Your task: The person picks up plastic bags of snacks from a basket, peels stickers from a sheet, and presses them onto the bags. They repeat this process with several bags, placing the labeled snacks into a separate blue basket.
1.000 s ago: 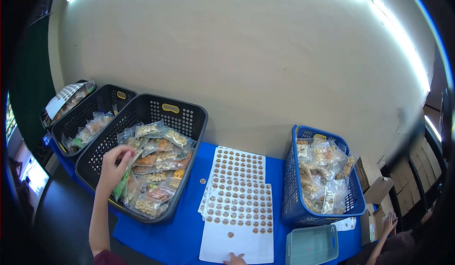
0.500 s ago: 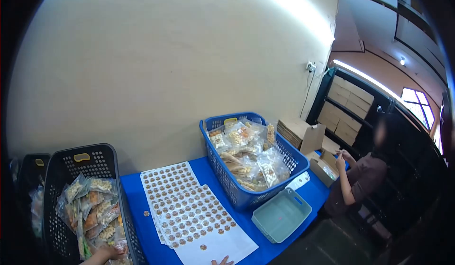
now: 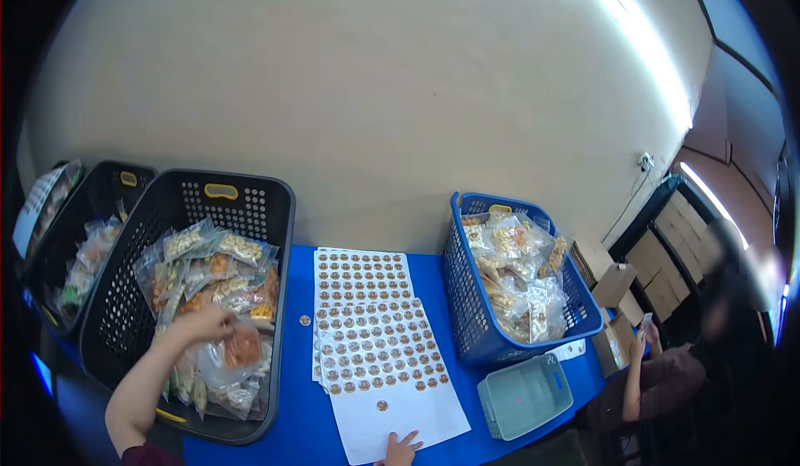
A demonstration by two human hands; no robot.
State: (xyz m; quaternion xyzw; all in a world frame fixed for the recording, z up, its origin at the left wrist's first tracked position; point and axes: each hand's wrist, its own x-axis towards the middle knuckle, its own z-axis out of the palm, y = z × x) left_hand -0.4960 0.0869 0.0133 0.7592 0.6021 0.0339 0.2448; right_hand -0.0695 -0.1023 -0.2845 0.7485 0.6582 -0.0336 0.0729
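Observation:
My left hand is over the black basket, its fingers closed on the top of a clear plastic bag of orange snacks. Other clear snack bags lie heaped beneath it. On the blue-covered table, my right hand rests with fingers spread on the lower edge of a white sticker sheet. Rows of small round brown stickers fill the sheet's upper part; its lower part is bare except for one sticker. More sheets lie under and behind it.
A blue basket heaped with snack bags stands to the right, behind a grey-green tray. More dark baskets stand at far left. One loose sticker lies on the blue tablecloth. A co-worker stands right, near cardboard boxes.
The view has swung left, bringing more of the black basket into sight. My left hand has risen with the bag of orange snacks. My right hand stays on the sheet.

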